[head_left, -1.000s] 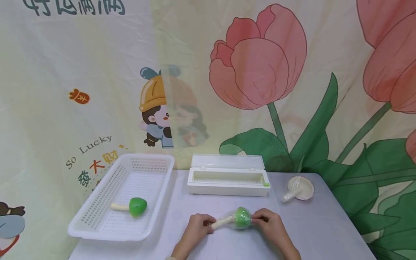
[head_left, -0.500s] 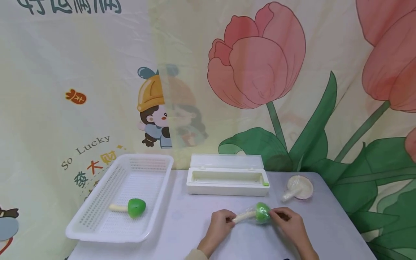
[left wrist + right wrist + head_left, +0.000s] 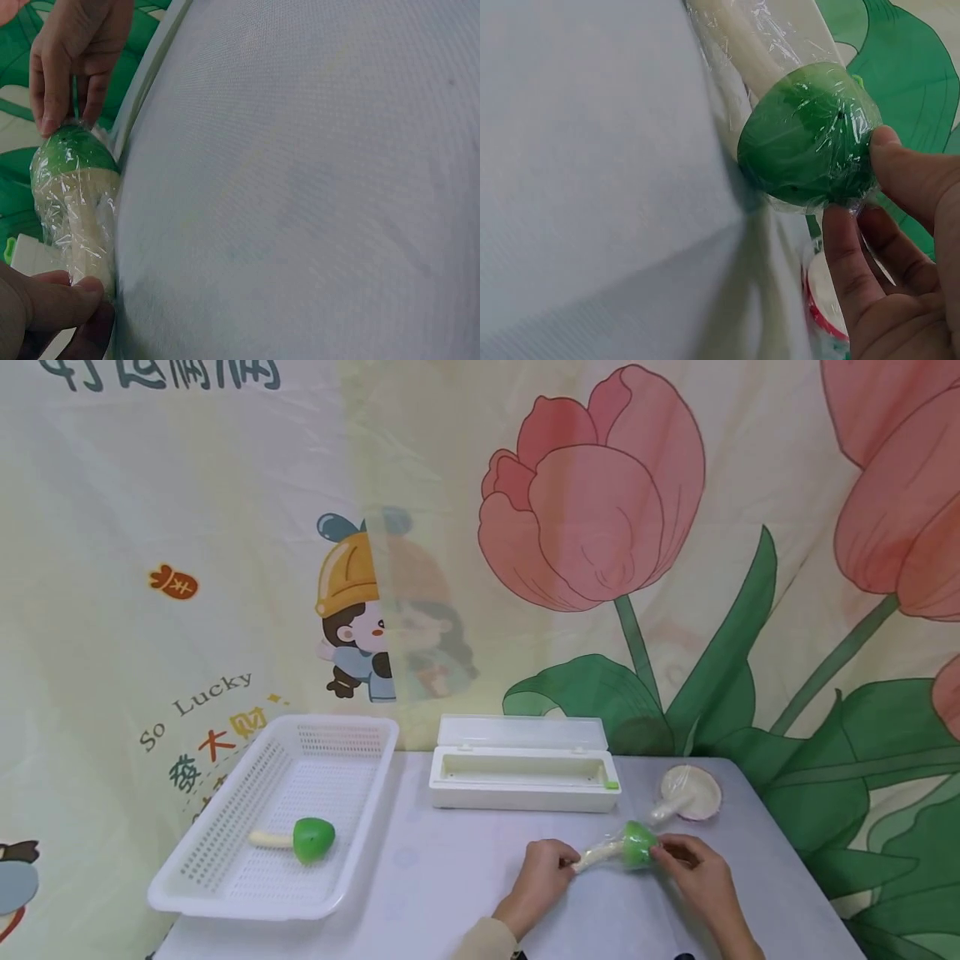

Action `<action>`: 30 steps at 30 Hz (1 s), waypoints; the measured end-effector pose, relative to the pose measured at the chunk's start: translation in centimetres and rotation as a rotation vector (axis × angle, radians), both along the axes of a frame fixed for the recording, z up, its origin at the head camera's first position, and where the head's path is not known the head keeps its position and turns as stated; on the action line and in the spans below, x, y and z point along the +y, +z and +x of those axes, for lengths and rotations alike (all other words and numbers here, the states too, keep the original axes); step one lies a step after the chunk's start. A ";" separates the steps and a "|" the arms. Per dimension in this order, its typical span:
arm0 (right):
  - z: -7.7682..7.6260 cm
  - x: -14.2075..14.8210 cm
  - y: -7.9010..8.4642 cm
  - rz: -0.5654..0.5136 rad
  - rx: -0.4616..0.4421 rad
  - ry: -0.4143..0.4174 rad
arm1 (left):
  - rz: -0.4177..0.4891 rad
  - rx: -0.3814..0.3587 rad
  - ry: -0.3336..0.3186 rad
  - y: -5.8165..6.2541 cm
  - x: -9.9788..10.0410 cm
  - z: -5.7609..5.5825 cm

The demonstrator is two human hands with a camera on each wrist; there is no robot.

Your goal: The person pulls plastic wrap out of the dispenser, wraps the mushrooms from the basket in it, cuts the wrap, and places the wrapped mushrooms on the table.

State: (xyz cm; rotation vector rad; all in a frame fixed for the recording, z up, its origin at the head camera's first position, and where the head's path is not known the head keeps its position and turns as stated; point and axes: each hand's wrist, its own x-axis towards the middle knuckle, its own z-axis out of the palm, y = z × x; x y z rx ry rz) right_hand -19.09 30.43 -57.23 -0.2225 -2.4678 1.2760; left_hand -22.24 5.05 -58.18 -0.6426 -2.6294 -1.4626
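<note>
A toy mushroom with a green cap (image 3: 638, 845) and a cream stem (image 3: 600, 856) is wrapped in clear cling film, held low over the table. My left hand (image 3: 542, 872) pinches the stem's end between thumb and fingers. At the cap's far end, my right hand (image 3: 703, 870) pinches the film, its thumb and fingertips right at the green surface in the right wrist view. From the left wrist, the film (image 3: 56, 202) looks loose and creased around the stem. Just beyond the cap lies a second film-wrapped mushroom (image 3: 693, 793), pale with a reddish rim.
A white perforated basket (image 3: 360, 827) at the left holds an unwrapped green-capped mushroom (image 3: 311, 841). Behind my hands stands a long white box (image 3: 525, 797) with its lid (image 3: 523, 732) raised. A printed cloth (image 3: 442, 443) hangs behind the table.
Both hands have carried the wrapped mushroom to the right and slightly toward the back, close to the pale wrapped mushroom. The basket and box stay put.
</note>
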 end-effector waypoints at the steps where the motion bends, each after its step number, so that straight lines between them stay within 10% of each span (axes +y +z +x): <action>1: 0.0 0.2 0.0 0.004 0.011 -0.001 | -0.002 -0.002 -0.006 -0.1 0.3 -0.1; 19: 0.2 4.4 0.4 0.099 0.036 -0.075 | -0.154 -0.114 -0.142 0.9 5.1 -0.4; 30: 1.7 6.8 1.9 0.156 -0.260 -0.039 | -0.270 -0.067 -0.325 1.5 6.1 0.6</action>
